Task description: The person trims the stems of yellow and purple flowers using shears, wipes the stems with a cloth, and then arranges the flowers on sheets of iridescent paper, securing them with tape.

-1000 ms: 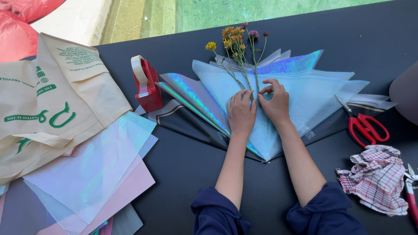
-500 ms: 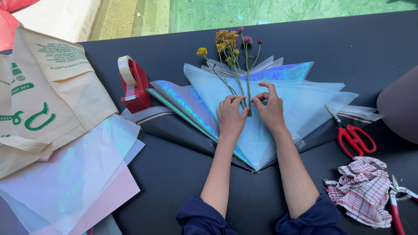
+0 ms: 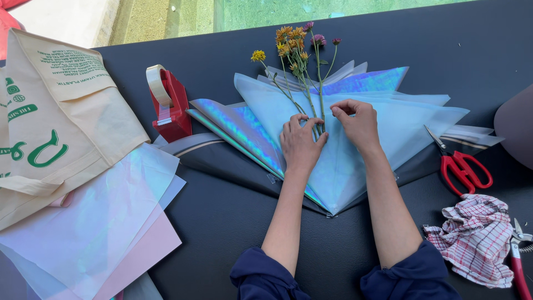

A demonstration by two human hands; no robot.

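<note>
Both hands had crept a little further up the fan of wrapping sheets since the earlier frames, and the right one had curled its fingers in where before they lay flatter. On the dark table (image 3: 222,222), the left hand (image 3: 300,143) lay palm down on the pale blue wrapping paper (image 3: 338,166), fingers slightly bent, their tips touching the thin green stems of the small bunch of flowers (image 3: 297,53). Just to its right, the right hand (image 3: 358,119) rested with fingers bent toward the thumb in a loose pinch beside the stems; whether it actually gripped a stem could not be told from that angle. The flowers lay along the middle of the paper fan, their yellow, orange and purple heads pointing at the far edge of the table. An iridescent sheet (image 3: 239,128) spread out to the left of the hands, and another showed behind the blooms. A red tape dispenser (image 3: 169,105) stood near the far left of the fan. Toward the left edge lay a beige cloth bag (image 3: 61,122) with green print, and toward the near left corner a loose stack of pastel sheets (image 3: 100,233). Red scissors (image 3: 463,166) lay toward the right edge, with a checked cloth (image 3: 477,236) nearer the right near corner and red-handled pliers (image 3: 519,261) touching its right side.
</note>
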